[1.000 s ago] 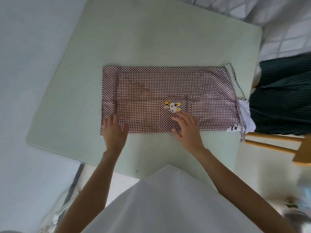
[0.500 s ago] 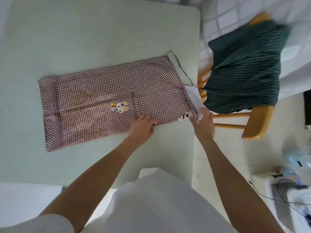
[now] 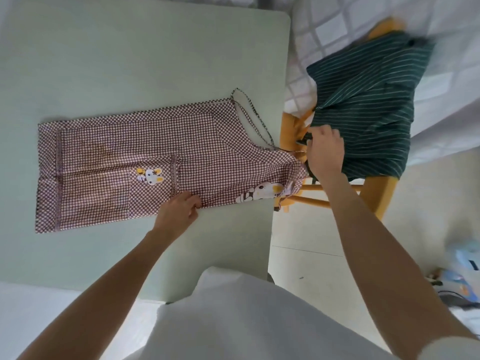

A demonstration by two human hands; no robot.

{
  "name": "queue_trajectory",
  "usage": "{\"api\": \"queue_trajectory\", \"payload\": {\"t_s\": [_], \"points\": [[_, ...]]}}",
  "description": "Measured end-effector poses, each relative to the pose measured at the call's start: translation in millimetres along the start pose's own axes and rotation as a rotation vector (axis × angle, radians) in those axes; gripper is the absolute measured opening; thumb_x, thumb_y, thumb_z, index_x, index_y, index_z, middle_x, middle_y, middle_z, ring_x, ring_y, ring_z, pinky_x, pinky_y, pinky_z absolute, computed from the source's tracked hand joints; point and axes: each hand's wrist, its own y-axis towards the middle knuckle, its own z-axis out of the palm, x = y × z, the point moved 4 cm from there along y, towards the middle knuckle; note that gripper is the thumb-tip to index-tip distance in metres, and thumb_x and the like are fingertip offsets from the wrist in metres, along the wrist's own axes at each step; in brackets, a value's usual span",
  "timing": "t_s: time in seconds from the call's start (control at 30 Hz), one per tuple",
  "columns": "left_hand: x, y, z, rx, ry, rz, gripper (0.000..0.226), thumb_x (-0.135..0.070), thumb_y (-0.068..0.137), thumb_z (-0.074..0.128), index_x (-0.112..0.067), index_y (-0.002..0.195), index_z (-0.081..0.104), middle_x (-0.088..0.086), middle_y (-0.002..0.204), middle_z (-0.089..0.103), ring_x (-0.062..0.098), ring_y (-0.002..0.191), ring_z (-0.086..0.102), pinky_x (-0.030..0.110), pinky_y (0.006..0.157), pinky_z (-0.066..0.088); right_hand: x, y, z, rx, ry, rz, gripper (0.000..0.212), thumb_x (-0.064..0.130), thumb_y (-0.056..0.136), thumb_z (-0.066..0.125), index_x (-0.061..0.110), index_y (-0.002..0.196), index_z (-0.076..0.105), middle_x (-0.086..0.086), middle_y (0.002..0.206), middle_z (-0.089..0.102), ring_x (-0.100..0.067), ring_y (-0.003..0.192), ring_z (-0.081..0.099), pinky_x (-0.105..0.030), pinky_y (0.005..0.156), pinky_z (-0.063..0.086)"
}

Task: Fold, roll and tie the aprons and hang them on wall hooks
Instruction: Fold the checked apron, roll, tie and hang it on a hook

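Since half a sec ago the right hand [image 3: 326, 152] went up to the bib end off the table [image 3: 145, 61] edge, fingers curled, can't tell on what, left hand [image 3: 179, 211] pinching the near edge of the checked apron [image 3: 145, 152], which runs left-right w/ the bib nearest the right hand.

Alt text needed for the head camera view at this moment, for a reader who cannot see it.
A folded brown checked apron lies on a pale green table; the left hand pinches its near edge while the right hand grips fabric at its end past the table edge. Beside it, a dark green striped apron is draped over a yellow wooden chair.
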Motion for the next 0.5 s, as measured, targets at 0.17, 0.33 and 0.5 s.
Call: {"api": "queue_trajectory", "payload": {"t_s": [0.17,0.33,0.5], "points": [[-10,3,0,-0.006,-0.005,0.012,0.019,-0.014,0.069,0.073,-0.015,0.085,0.063,0.002,0.083,0.063,0.022,0.075,0.062,0.029,0.059,0.050,9,-48,15,0.031,0.337,0.201,0.027,0.036,0.093,0.053,0.012,0.104,0.052,-0.005,0.092,0.058,-0.021,0.084,0.055,-0.032,0.070,0.042],[-24,5,5,-0.021,-0.010,0.107,0.019,-0.012,0.070,0.073,-0.016,0.086,0.064,0.000,0.082,0.062,0.020,0.073,0.061,0.028,0.052,0.051,18,-133,67,0.226,0.627,0.587,0.050,0.056,0.084,0.057,0.013,0.110,0.050,0.003,0.090,0.062,-0.016,0.080,0.060,-0.030,0.078,0.046],[-25,5,5,-0.025,0.006,0.131,0.013,-0.011,0.074,0.071,-0.017,0.081,0.062,-0.002,0.076,0.061,0.019,0.069,0.060,0.027,0.051,0.049,26,-126,86,0.217,0.965,0.704,0.023,0.036,0.084,0.066,0.015,0.094,0.064,-0.002,0.089,0.070,-0.020,0.077,0.068,-0.044,0.077,0.057]]}}
